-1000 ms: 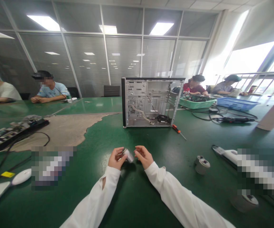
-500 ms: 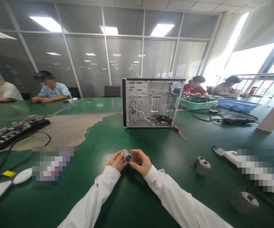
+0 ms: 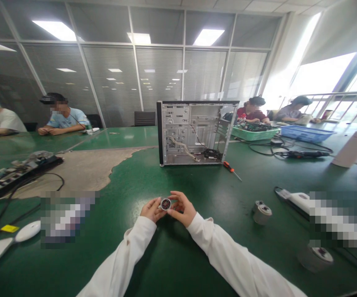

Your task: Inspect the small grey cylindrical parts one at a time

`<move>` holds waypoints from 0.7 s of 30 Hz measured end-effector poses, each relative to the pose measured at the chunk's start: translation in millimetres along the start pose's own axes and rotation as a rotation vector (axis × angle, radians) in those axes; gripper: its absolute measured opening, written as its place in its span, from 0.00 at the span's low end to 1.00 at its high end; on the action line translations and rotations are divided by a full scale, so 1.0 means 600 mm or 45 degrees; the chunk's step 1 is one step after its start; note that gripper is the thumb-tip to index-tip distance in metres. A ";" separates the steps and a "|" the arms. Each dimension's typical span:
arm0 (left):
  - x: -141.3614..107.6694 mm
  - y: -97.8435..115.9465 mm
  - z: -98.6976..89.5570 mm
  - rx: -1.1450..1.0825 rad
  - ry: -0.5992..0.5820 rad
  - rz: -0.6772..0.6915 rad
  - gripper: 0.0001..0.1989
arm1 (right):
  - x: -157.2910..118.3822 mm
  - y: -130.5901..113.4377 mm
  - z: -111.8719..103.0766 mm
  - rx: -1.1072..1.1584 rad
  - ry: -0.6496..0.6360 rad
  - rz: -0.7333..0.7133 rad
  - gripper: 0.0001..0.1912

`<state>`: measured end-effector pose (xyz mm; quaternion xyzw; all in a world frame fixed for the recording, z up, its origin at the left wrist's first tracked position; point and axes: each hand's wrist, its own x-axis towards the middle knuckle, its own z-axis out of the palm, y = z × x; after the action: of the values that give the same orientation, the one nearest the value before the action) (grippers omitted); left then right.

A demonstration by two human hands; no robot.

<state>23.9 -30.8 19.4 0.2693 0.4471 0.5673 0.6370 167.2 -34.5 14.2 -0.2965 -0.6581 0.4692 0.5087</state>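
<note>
Between my fingertips is a small grey metal cylinder (image 3: 166,204), its round end turned up at me and showing dark and reddish parts inside. My left hand (image 3: 150,210) pinches it from the left side. From the right, my right hand (image 3: 183,210) closes thumb and fingers around its other edge. Both hands are just above the green table (image 3: 215,198). Two similar metal cylinders (image 3: 261,213) stand together on the right, and another metal cylinder (image 3: 316,259) sits closer to me.
An opened computer case (image 3: 197,132) stands ahead, with a red-handled screwdriver (image 3: 232,170) beside it. Green (image 3: 255,133) and blue baskets (image 3: 306,135) are at the back right. A power strip (image 3: 20,173) and cables lie left. Several people sit around the table.
The metal cylinder has tilted between my fingers, so its round end now faces me more squarely and less of its side shows. The whole view has shifted slightly.
</note>
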 end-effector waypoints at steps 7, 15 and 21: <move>-0.020 0.013 0.016 0.068 -0.034 -0.013 0.09 | 0.005 0.019 0.002 0.023 0.080 0.021 0.25; -0.018 0.011 0.014 0.046 -0.076 -0.095 0.09 | 0.007 0.022 0.003 0.010 0.137 0.038 0.25; -0.017 0.023 0.011 -0.083 -0.098 -0.272 0.16 | 0.005 0.012 -0.002 -0.002 0.089 0.014 0.24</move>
<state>23.3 -36.7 36.5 0.2207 0.4297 0.4996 0.7191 167.1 -28.7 9.1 -0.3167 -0.6387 0.4607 0.5286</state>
